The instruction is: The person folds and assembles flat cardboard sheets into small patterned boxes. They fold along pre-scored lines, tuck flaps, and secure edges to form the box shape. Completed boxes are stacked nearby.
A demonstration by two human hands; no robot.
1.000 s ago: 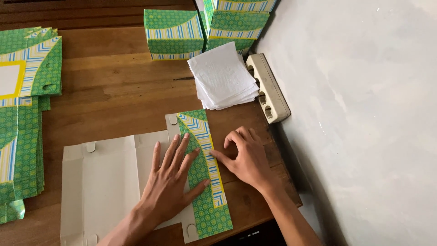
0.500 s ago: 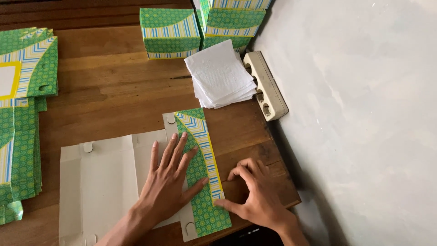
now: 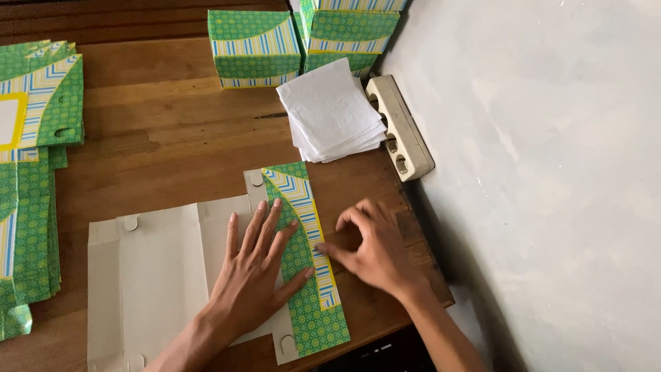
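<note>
The flattened carton blank (image 3: pixel 158 275) is pinned near the table's (image 3: pixel 172 138) front edge by the open left hand (image 3: pixel 258 272). Its folded green flap (image 3: pixel 306 269) is pressed along the crease by the right hand's (image 3: pixel 375 251) fingertips; nothing is gripped.

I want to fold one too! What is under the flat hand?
The left hand lies flat on an unfolded cardboard box blank, pressing its folded green patterned flap. The wooden table lies beneath. The bit of cardboard right under the palm is covered.

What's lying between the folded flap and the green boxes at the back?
In the head view, a stack of white napkins lies between the folded flap and the green boxes, on the wooden table. A power strip sits beside it.
</note>
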